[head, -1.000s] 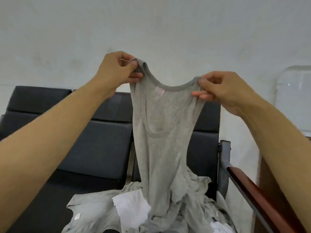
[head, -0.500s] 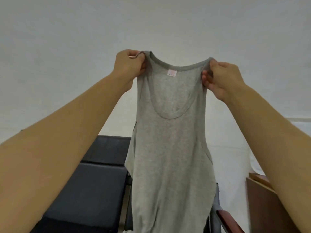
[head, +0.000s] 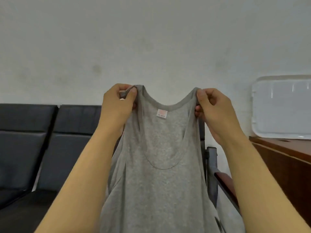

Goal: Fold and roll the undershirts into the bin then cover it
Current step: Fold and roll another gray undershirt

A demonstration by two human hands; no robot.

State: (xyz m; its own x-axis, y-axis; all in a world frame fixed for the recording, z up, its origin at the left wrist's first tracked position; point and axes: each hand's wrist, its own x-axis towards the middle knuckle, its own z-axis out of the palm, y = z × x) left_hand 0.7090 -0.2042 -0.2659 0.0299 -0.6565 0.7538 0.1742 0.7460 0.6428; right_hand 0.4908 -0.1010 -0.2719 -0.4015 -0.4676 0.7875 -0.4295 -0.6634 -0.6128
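Since half a second ago the view has tipped back down: both hands and the shirt now sit lower against the wall, the black seats fill more of the left side, and a clear plastic lid has come into sight at the right. The grey undershirt (head: pixel 161 165) hangs full length in the air in front of the person, held up by its two shoulder straps, with its lower part running out of the bottom edge of the picture. The left hand (head: pixel 116 106) pinches the left strap, thumb on top and fingers curled behind the fabric. The right hand (head: pixel 213 108) pinches the right strap in the same way, its fingers curled round the band. The hands are apart, so the neckline sags in a curve between them, and a small pinkish label (head: pixel 161 113) shows just below the back neckband. Behind the shirt stands a row of black padded seats (head: pixel 50 140) with a grey metal frame (head: pixel 212 165) and a reddish armrest (head: pixel 225 184). To the right is a brown wooden cabinet (head: pixel 286 162), and the clear plastic lid (head: pixel 282 106) rests on its top, leaning against the pale wall (head: pixel 151 39).
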